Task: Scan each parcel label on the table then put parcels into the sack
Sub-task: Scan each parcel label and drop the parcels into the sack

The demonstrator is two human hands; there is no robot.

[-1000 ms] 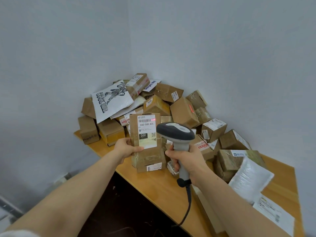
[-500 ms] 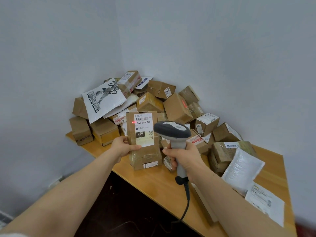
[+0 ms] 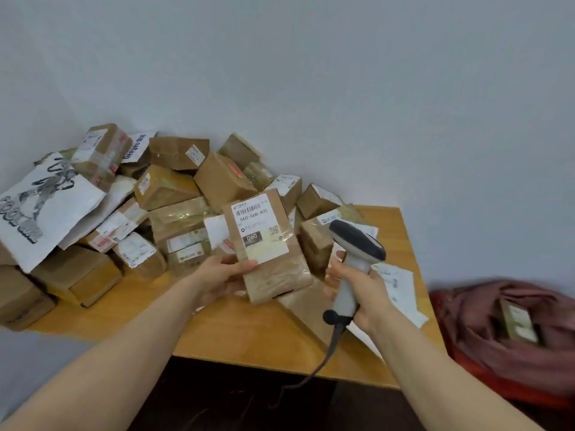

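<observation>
My left hand grips the labelled parcel low down; my right hand clutches the scanner just beside it. Parcel heap behind, red sack rightward.

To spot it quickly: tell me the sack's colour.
The sack is dull pinkish red, clearest in the head view.
</observation>
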